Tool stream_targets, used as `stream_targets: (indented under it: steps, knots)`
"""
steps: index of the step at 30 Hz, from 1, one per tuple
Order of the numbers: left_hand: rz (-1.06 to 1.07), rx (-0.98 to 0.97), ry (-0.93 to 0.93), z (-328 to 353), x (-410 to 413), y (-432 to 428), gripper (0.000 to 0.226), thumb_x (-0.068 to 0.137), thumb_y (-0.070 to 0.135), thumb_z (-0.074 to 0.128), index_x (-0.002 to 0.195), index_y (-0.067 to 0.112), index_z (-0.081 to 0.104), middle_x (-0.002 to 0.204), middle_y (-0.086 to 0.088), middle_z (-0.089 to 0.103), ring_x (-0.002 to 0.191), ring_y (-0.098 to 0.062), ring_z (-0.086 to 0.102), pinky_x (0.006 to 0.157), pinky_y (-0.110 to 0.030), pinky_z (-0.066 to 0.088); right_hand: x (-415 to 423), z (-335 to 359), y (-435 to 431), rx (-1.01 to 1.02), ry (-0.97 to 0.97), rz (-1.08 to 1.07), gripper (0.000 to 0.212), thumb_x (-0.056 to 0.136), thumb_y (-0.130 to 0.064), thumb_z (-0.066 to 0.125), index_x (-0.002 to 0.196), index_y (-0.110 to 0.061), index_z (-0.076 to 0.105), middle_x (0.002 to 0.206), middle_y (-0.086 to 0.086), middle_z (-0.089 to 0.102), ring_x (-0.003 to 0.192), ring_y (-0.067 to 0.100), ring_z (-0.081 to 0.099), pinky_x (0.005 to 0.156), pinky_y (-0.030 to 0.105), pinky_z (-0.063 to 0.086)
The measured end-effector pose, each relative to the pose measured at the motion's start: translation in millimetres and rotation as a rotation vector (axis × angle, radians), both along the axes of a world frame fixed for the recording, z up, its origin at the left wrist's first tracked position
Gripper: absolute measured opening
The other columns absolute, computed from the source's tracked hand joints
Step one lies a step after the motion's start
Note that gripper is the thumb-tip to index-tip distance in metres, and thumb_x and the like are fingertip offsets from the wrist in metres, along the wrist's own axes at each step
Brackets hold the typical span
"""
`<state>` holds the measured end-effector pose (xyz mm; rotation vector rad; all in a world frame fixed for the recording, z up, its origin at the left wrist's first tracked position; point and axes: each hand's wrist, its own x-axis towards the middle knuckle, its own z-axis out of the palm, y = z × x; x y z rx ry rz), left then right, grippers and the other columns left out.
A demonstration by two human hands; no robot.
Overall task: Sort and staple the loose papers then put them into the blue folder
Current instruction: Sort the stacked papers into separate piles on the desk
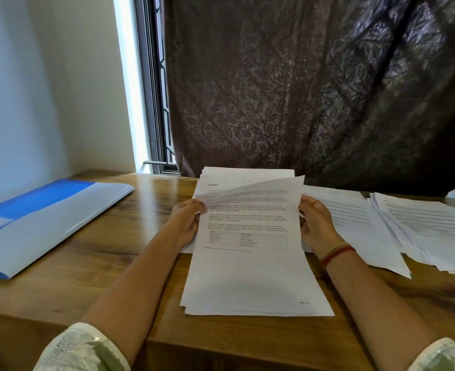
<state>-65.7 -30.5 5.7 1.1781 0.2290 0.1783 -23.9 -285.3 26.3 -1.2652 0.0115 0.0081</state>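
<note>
At the left side of the brown wooden table [146, 236], the flat blue plastic folder [47, 218] is lying closed and shining under the light. I cannot tell if any sheet is inside it. It is lying well apart from the papers.

In the middle, the person's left hand [186, 220] is pinching the left edge of the stack of white printed papers [250, 277], with the thumb on top. The top sheet [261, 187] is bending over at its far end. The right hand [316, 223], with a red thread bracelet [337, 254] on its wrist, is gripping the right edge of the same stack with curled fingers.

At the right, more loose white sheets [421, 231] are lying spread in overlapping piles on the table. A dark patterned curtain [301, 89] is hanging behind.
</note>
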Motion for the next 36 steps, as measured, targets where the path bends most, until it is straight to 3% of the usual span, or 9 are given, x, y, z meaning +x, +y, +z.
stream_targets:
  steps: [2,5,7,11,15,22,26,32,36]
  knots:
    - [0.011,0.006,0.0,0.8,-0.8,-0.9,0.018,0.088,-0.009,0.051,0.1,0.004,0.057,0.116,-0.019,0.067,0.105,-0.038,0.066,0.086,-0.05,0.056,2.3,-2.8,-2.1,0.01,-0.003,0.024,0.031,0.087,-0.027,0.068,0.117,-0.022,0.064,0.109,0.007,0.07,0.099,0.03,0.065,0.071,0.04,0.059]
    - [0.014,0.028,0.019,1.1,-2.0,-3.1,0.018,0.089,-0.004,0.054,0.105,0.004,0.059,0.113,-0.017,0.069,0.1,-0.036,0.068,0.08,-0.048,0.058,2.6,-3.2,-1.9,0.0,0.028,0.004,0.014,0.086,-0.022,0.07,0.098,-0.015,0.069,0.101,0.012,0.072,0.09,0.031,0.066,0.083,0.052,0.055]
    - [0.009,0.028,0.023,0.5,-3.6,-4.0,0.026,0.09,0.005,0.062,0.116,0.004,0.059,0.113,-0.016,0.07,0.1,-0.036,0.069,0.077,-0.05,0.058,1.3,-2.5,0.5,0.001,0.043,-0.043,0.006,0.085,-0.018,0.07,0.089,-0.014,0.069,0.094,0.013,0.073,0.081,0.031,0.064,0.083,0.052,0.054]
    - [-0.01,0.055,-0.008,0.7,-8.4,-7.6,0.027,0.09,0.012,0.066,0.116,0.003,0.061,0.111,-0.015,0.071,0.099,-0.035,0.07,0.072,-0.047,0.06,1.6,-3.5,3.1,0.05,-0.011,-0.123,0.003,0.086,-0.01,0.069,0.088,-0.012,0.069,0.088,0.007,0.071,0.074,0.023,0.065,0.066,0.035,0.059]
    - [0.057,0.155,-0.009,1.4,-9.3,-13.3,0.019,0.092,0.005,0.063,0.11,0.002,0.063,0.106,-0.013,0.073,0.094,-0.033,0.072,0.075,-0.047,0.06,0.2,-1.8,3.5,0.065,-0.063,-0.177,0.009,0.087,-0.016,0.069,0.078,-0.018,0.067,0.085,0.003,0.07,0.077,0.02,0.064,0.071,0.034,0.056]
    - [0.065,0.28,-0.084,3.3,-10.8,-15.5,0.026,0.09,-0.002,0.062,0.116,-0.001,0.064,0.114,-0.013,0.07,0.104,-0.029,0.068,0.083,-0.039,0.059,0.4,3.1,1.0,0.003,-0.181,-0.301,0.012,0.093,-0.018,0.061,0.084,-0.026,0.061,0.088,-0.004,0.065,0.078,0.013,0.059,0.059,0.021,0.046]
    - [0.072,0.332,-0.105,2.4,-10.6,-14.4,0.026,0.089,-0.002,0.063,0.115,0.003,0.066,0.111,-0.009,0.071,0.101,-0.027,0.07,0.075,-0.033,0.06,-0.3,4.2,-0.3,-0.021,-0.169,-0.214,0.006,0.094,-0.026,0.06,0.088,-0.027,0.061,0.093,0.001,0.068,0.081,0.019,0.061,0.061,0.026,0.049]
    - [0.112,0.373,-0.068,2.9,-8.8,-13.8,0.021,0.087,-0.005,0.064,0.106,0.006,0.067,0.111,-0.006,0.071,0.1,-0.026,0.069,0.086,-0.044,0.058,0.7,9.6,-6.6,-0.013,-0.116,-0.013,0.013,0.092,-0.025,0.061,0.082,-0.017,0.063,0.084,0.006,0.068,0.07,0.02,0.061,0.058,0.029,0.052]
    - [0.119,0.342,-0.059,6.0,-12.7,-17.2,0.018,0.089,-0.006,0.062,0.094,0.011,0.065,0.102,-0.001,0.073,0.092,-0.021,0.07,0.073,-0.034,0.059,-2.9,12.8,-6.0,-0.027,-0.107,0.065,0.017,0.093,-0.026,0.06,0.081,-0.014,0.063,0.082,0.006,0.067,0.071,0.02,0.06,0.067,0.033,0.052]
